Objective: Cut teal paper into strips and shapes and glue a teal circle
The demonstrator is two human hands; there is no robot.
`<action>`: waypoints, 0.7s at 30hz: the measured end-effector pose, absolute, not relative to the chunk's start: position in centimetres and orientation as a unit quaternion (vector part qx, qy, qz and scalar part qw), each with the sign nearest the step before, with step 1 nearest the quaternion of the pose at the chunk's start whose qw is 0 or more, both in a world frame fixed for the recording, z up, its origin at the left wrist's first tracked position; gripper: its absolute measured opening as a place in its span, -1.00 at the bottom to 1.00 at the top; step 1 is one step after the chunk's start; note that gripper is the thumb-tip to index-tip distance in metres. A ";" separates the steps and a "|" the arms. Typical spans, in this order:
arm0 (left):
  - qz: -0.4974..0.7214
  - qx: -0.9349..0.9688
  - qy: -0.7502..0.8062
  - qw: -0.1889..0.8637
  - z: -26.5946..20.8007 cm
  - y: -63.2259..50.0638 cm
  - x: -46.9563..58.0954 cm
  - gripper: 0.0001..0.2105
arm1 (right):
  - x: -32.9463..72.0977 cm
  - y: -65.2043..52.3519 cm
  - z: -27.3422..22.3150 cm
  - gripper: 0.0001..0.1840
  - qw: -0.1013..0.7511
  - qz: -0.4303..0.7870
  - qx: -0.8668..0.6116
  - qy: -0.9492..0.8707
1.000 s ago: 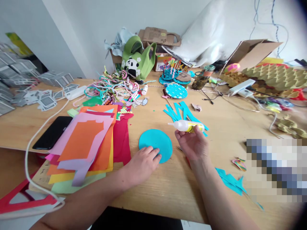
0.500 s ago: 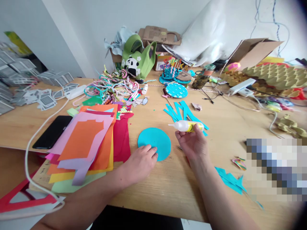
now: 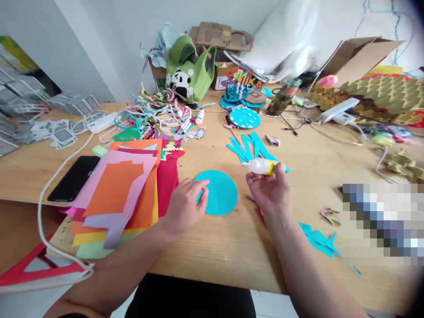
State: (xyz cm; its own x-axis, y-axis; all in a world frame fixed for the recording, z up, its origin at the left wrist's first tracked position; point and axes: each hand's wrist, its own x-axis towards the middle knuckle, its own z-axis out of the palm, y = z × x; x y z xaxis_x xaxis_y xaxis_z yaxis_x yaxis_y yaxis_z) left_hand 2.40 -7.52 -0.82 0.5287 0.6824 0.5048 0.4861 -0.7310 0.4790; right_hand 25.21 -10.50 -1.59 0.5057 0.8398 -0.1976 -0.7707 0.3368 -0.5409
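A round turquoise paper disc (image 3: 220,194) lies flat on the table in front of me. My left hand (image 3: 187,203) is at its left edge, index finger stretched over the paper and thumb apart, holding nothing; whether the fingertips touch the disc I cannot tell. Right of the disc, my right hand (image 3: 270,190) is closed around a clear glue bottle (image 3: 261,166) with a yellow label, its nozzle pointing left. Turquoise paper strips (image 3: 247,148) lie just beyond the bottle. Scissors (image 3: 260,210) with red showing on the handle are partly hidden by my right wrist.
Stacked coloured paper sheets (image 3: 114,190) and a black phone (image 3: 73,178) lie to the left. Behind are a tangle of craft cords (image 3: 152,117), a green panda bag (image 3: 202,75) and a dotted turquoise disc (image 3: 245,118). Turquoise scraps (image 3: 319,240) lie right of my right forearm.
My left hand has slid left, from the middle of the disc to its left edge, with the index finger now extended. My right hand still holds the bottle. The camera view has shifted slightly.
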 end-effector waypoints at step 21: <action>0.169 0.921 0.327 0.123 -1.6 -6.2 1.7 -0.39 | 24.2 -9.6 0.9 -0.82 0.777 0.516 -0.358 -0.022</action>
State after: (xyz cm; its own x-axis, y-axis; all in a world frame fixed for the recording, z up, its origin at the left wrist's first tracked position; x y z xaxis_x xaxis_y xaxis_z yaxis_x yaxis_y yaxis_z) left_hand 1.75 -6.17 -1.56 0.7283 0.6450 0.2314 0.5616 -0.7553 0.3378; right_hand 24.17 -9.65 0.92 0.4655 0.8190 -0.3355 -0.7870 0.2096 -0.5802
